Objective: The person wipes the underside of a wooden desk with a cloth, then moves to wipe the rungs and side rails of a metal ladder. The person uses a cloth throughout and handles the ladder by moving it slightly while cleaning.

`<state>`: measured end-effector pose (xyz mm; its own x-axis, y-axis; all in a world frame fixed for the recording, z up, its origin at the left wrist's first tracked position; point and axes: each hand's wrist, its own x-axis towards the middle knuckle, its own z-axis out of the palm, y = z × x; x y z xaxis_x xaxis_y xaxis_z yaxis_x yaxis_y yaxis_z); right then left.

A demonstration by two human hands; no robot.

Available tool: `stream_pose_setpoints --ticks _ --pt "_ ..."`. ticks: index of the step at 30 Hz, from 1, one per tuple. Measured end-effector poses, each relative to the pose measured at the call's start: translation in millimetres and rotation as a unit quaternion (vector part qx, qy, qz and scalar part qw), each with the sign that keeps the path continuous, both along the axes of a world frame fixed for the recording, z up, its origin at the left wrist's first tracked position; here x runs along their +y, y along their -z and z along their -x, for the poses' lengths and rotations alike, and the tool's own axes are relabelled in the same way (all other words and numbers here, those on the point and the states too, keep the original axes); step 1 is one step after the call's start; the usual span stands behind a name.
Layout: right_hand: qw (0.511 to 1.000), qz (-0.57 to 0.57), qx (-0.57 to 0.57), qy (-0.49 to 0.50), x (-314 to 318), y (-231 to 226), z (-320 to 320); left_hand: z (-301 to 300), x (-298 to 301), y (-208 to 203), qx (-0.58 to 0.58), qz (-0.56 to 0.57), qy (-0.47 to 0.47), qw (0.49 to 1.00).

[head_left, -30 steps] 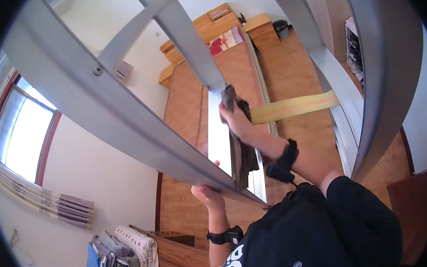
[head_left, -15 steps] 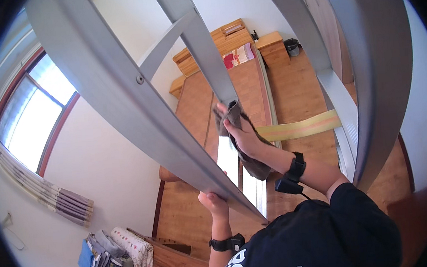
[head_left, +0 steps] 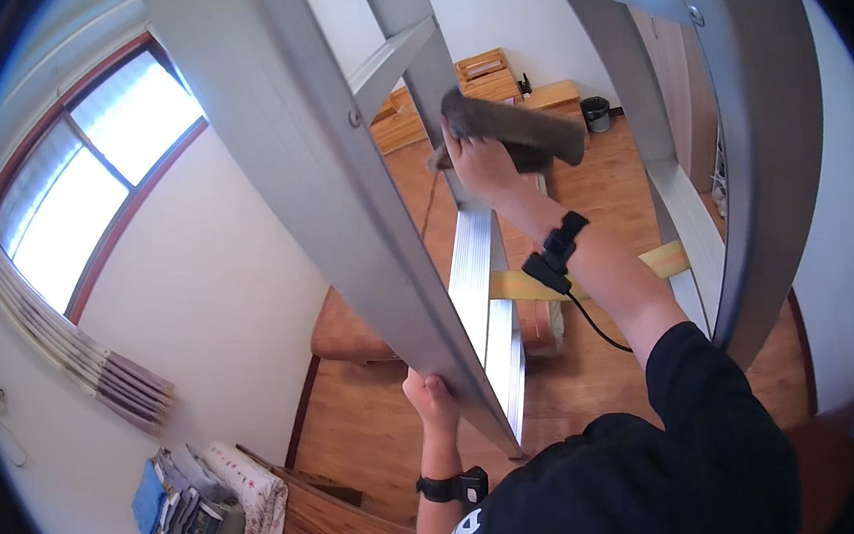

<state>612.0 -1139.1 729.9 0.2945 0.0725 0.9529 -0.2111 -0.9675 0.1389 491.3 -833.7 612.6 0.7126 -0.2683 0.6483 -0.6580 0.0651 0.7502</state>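
Note:
An aluminium stepladder (head_left: 306, 126) stands right in front of me, its wide silver rails rising on both sides. My right hand (head_left: 485, 170) is raised between the rails, closed round a dark grey-brown cloth (head_left: 527, 131). The cloth lies against the ladder's far left rail, above a ribbed step (head_left: 469, 254), and its loose end swings out to the right. Low down, my left hand (head_left: 431, 397) grips the edge of the near left rail; its fingers are partly hidden behind the metal. A yellow strap (head_left: 521, 285) runs across between the ladder's sides.
Behind the ladder is a bed (head_left: 347, 329) with a wooden headboard (head_left: 487, 71) and a nightstand (head_left: 554, 96). A dark bin (head_left: 595, 113) stands beside it. Folded bedding (head_left: 255, 501) lies on a wooden cabinet (head_left: 337, 530) at lower left. A window (head_left: 89, 178) with a curtain is on the left.
My right hand has moved up the far rail with the cloth, which now flares out to the right. My left hand keeps its hold on the near rail. The view has shifted a little.

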Motion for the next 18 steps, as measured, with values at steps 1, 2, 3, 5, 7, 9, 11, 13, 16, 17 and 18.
stream_pose_setpoints --ticks 1,2,3,5,7,9,11,13,16,17,18 --pt "1.000 -0.011 0.021 -0.001 13 10 7 0 5 -2 0.005 -0.013 -0.002 1.000" --pt "0.999 -0.021 0.042 -0.002 22 14 12 1 9 -2 0.010 -0.025 -0.003 1.000" --pt "0.967 -0.130 0.216 -0.037 22 10 16 2 11 1 0.014 -0.026 -0.004 1.000" --pt "0.997 -0.039 0.070 0.010 6 -17 17 -2 4 -4 0.003 -0.025 0.001 1.000" --pt "0.999 -0.014 0.010 0.035 1 -56 11 3 1 -10 -0.024 -0.012 -0.013 1.000" --pt "0.998 -0.027 0.042 0.047 -4 -102 9 4 0 -15 -0.035 -0.011 -0.023 0.999" --pt "0.999 -0.035 0.041 0.006 -5 -101 17 7 3 -15 -0.021 -0.031 -0.022 0.999" --pt "0.997 -0.026 0.067 -0.003 -8 -78 26 10 -5 -23 -0.054 -0.024 -0.041 0.997" --pt "0.983 -0.057 0.167 -0.057 -11 -12 32 6 -11 -27 -0.051 -0.036 -0.022 0.998" --pt "0.951 -0.125 0.254 -0.123 -5 1 38 5 -4 -26 -0.043 -0.045 -0.018 0.998" --pt "0.945 -0.148 0.232 -0.177 -3 12 46 5 4 -25 -0.014 -0.065 -0.007 0.998"
